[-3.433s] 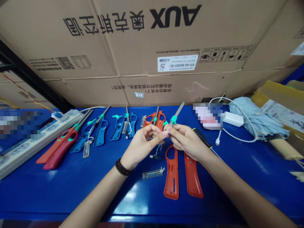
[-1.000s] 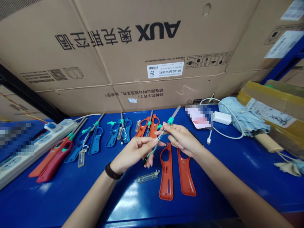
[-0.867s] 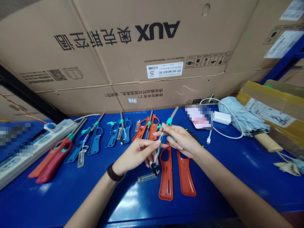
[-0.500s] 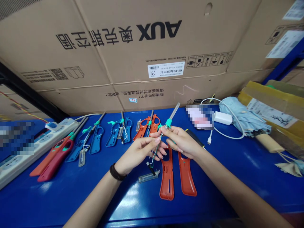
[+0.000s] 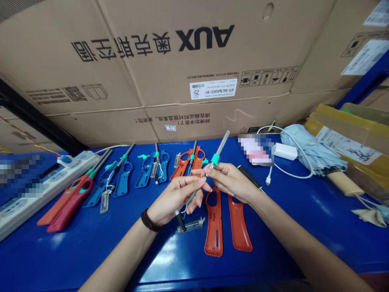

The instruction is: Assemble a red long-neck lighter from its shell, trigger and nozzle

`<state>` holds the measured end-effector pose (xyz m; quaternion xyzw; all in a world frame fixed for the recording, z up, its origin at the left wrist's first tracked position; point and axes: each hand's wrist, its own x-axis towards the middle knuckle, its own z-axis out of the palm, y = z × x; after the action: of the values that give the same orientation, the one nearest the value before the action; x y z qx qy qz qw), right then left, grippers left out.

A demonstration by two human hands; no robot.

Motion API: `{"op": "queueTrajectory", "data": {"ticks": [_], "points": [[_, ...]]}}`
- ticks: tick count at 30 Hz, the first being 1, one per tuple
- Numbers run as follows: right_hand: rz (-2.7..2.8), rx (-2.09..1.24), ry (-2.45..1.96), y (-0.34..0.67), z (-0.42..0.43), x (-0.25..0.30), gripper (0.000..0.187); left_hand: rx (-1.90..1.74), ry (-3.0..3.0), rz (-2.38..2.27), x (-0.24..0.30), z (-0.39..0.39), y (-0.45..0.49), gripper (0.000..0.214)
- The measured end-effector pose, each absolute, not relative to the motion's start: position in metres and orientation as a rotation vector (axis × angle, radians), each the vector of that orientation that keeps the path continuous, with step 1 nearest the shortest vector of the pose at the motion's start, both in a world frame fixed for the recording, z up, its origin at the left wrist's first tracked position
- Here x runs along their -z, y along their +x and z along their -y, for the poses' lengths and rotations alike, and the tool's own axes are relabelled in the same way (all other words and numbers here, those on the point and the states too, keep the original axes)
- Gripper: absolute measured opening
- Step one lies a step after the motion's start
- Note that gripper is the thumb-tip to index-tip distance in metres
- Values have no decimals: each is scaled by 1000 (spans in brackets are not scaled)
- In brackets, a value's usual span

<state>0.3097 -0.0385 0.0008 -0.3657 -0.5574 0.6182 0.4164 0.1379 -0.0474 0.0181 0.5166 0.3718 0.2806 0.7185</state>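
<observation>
My right hand (image 5: 229,180) pinches the lower end of a lighter nozzle (image 5: 220,151), a metal tube with a green collar, tilted up and away. My left hand (image 5: 184,192) is closed with thumb and forefinger on the thin wires (image 5: 192,198) that run down from it. At the wires' lower end hangs a small black part (image 5: 180,221). Below it on the table lies a clear fuel tank (image 5: 191,226). Just in front of my hands are two orange lighter shell halves (image 5: 213,231), lying apart. Where wires and nozzle meet is partly hidden by my fingers.
Blue shell halves (image 5: 123,182) and another orange set (image 5: 182,165) with their nozzles lie at the back left. Two whole red lighters (image 5: 69,198) rest beside a power strip (image 5: 18,211). A screwdriver (image 5: 249,176), phone (image 5: 255,150), charger (image 5: 285,151) and umbrella (image 5: 313,148) are at right.
The left hand's fingers have curled in, and the wires with the black part have swung left. The nozzle has shifted slightly left and down in my right hand.
</observation>
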Motion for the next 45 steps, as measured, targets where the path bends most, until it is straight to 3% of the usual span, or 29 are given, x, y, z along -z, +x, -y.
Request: {"op": "queueTrajectory", "data": {"ticks": [8,14,45], "points": [[1638,-1444,-950,320,42,-14,28,-657,1232,-841,-20,47,135,28],[1603,-1512,-938,322,42,-16,52,-683,1282,-854,-20,48,134,27],[1407,-1607,-827,315,43,-11,49,-799,1447,-855,-18,48,133,30]]}}
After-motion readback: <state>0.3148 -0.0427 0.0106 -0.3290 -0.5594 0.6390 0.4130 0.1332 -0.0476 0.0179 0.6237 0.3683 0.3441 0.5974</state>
